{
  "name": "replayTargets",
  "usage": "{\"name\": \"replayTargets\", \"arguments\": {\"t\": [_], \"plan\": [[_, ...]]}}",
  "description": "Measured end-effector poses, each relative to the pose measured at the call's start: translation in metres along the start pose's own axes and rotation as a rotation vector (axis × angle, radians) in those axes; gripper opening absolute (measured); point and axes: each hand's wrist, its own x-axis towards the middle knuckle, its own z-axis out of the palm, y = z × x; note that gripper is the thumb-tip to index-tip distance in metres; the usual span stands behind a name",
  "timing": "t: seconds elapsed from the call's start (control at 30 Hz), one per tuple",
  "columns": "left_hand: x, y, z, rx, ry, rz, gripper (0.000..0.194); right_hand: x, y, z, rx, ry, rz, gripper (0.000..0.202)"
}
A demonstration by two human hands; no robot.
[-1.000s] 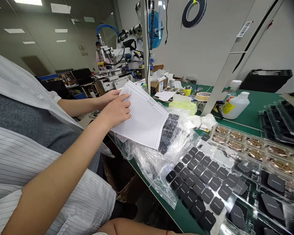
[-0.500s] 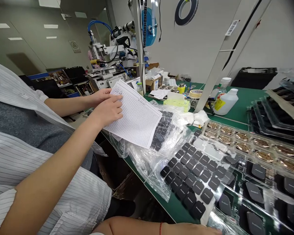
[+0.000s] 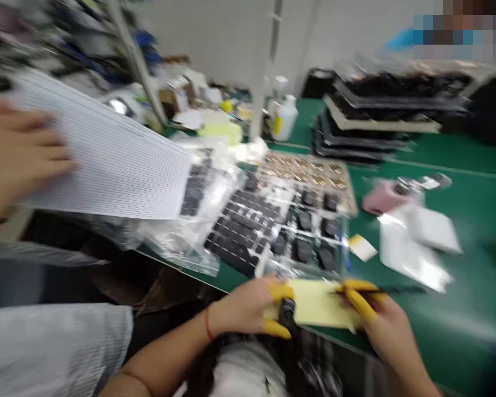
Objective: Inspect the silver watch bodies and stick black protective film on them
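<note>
My left hand [image 3: 252, 306], with a red cord at its wrist and yellow finger covers, is closed around a small black piece [image 3: 287, 312] at the table's front edge. Its fingertips meet the left end of a pale yellow paper pad [image 3: 324, 303]. Over the pad's right end is my right hand [image 3: 382, 314], also in yellow finger covers. Pinched in it is a slim dark pen-like tool [image 3: 403, 289]; blur hides its exact kind. Just behind the pad lies a clear tray of black pads [image 3: 303, 251].
Another person's hand [image 3: 20, 149] holds a gridded paper sheet [image 3: 119, 165] at left. Black label sheets [image 3: 242, 226], plastic bags [image 3: 165, 237] and a gold-disc tray [image 3: 314, 171] cover the middle. Stacked trays [image 3: 359, 121], a white bottle [image 3: 286, 118] and a pink container [image 3: 382, 196] stand farther off.
The view has swung right and is blurred. Both my hands now show at the yellow pad; before, only one forearm showed at the bottom edge. The other person still holds the sheet.
</note>
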Motion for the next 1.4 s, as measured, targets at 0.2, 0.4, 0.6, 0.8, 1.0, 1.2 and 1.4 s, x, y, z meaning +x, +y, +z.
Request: {"name": "replayTargets", "arguments": {"t": [0.2, 0.4, 0.6, 0.8, 1.0, 1.2, 1.4], "plan": [[0.005, -0.011, 0.006, 0.043, -0.014, -0.007, 0.063, -0.001, 0.028, -0.002, 0.160, 0.022, 0.138, 0.041], [0.002, -0.013, 0.013, 0.104, 0.019, 0.006, 0.062, -0.003, 0.025, -0.004, 0.256, -0.007, 0.140, 0.040], [0.005, -0.004, 0.009, 0.106, -0.047, -0.002, 0.065, -0.001, 0.027, -0.005, 0.214, -0.056, 0.154, 0.040], [0.016, 0.004, 0.015, 0.118, -0.158, 0.088, 0.050, 0.000, 0.027, -0.003, 0.223, -0.060, 0.156, 0.038], [0.016, -0.002, 0.019, 0.104, -0.159, 0.088, 0.052, -0.001, 0.031, -0.005, 0.220, -0.049, 0.171, 0.035], [0.017, -0.008, 0.018, 0.089, -0.163, 0.095, 0.054, 0.000, 0.032, -0.005, 0.219, -0.097, 0.173, 0.032], [0.018, -0.011, 0.018, 0.089, -0.162, 0.127, 0.056, 0.001, 0.026, -0.004, 0.202, -0.078, 0.201, 0.034]]}}
